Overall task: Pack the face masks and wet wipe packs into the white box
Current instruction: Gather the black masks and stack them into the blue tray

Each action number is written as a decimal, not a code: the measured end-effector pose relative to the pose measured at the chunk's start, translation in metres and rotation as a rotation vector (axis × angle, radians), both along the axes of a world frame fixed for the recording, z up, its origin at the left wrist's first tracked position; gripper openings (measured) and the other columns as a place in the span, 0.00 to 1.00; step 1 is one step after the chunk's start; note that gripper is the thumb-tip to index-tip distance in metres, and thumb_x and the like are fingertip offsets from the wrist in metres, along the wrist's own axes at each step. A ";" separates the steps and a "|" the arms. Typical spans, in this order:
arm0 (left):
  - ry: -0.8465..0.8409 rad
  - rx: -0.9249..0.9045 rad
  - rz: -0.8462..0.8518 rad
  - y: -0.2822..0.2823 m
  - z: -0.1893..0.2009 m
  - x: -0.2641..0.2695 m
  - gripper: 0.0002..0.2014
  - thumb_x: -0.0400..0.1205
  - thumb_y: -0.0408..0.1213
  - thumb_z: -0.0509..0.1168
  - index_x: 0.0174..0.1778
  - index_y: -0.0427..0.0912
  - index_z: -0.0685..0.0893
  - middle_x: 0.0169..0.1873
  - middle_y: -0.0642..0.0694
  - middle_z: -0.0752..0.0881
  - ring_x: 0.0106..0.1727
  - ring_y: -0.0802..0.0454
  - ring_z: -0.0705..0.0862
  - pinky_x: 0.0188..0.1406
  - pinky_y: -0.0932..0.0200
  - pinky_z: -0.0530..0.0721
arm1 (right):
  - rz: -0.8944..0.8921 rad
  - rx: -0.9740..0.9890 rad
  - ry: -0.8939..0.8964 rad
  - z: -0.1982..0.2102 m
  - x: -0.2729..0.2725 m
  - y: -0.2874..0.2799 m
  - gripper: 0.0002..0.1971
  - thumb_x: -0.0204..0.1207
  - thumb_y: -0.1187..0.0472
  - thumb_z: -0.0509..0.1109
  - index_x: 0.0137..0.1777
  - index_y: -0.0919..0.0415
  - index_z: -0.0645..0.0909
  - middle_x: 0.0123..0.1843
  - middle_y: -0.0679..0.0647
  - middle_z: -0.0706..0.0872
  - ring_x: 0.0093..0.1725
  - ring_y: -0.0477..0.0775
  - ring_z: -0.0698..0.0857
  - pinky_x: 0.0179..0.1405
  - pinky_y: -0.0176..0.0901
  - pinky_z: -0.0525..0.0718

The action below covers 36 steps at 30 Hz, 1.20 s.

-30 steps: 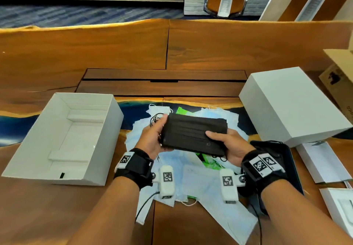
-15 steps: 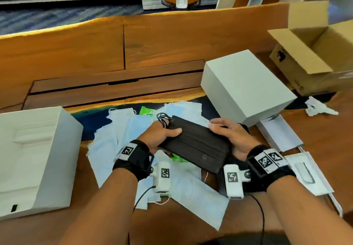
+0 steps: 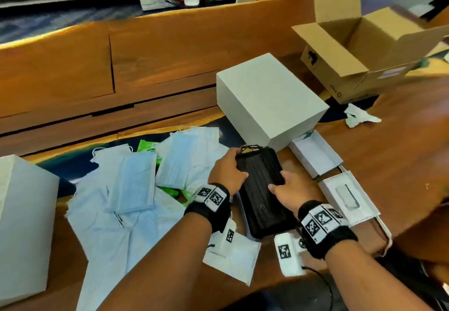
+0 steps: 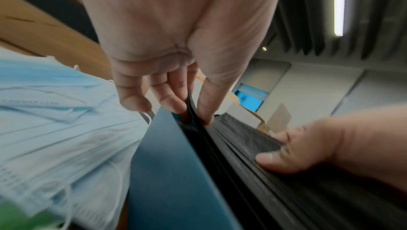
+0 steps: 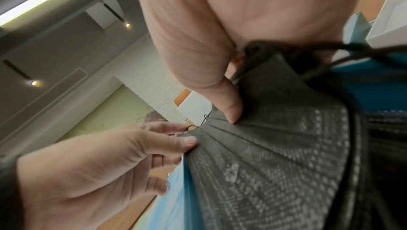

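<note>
Hands: the stack of black face masks (image 3: 261, 190) is gripped from both sides — the left hand (image 3: 227, 171) pinches its far-left edge, thumb on top; the right hand (image 3: 290, 189) clamps the right edge.
Stack position: directly between the hands, over a dark blue tray (image 4: 167, 172), just in front of the closed white lid (image 3: 269, 99).
Long axis: runs away from the body, ear loops at the far end.
White box (image 3: 21, 225): lies far to the left, past the loose blue face masks (image 3: 132, 182) and the green wet wipe packs (image 3: 147, 146).
Nearer hand: the left — judged the leading hand for a leftward carry.
</note>
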<state>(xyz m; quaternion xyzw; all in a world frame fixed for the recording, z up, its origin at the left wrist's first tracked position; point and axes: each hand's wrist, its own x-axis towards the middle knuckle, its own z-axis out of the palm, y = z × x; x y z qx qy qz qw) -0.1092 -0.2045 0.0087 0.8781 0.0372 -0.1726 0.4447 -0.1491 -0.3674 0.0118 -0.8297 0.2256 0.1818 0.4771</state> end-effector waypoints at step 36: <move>0.124 0.186 -0.020 0.003 -0.008 -0.017 0.12 0.87 0.34 0.53 0.46 0.32 0.78 0.54 0.30 0.84 0.55 0.35 0.83 0.43 0.55 0.73 | 0.276 -0.644 -0.098 0.002 0.006 -0.006 0.14 0.77 0.65 0.64 0.62 0.58 0.73 0.56 0.62 0.82 0.53 0.66 0.83 0.50 0.53 0.83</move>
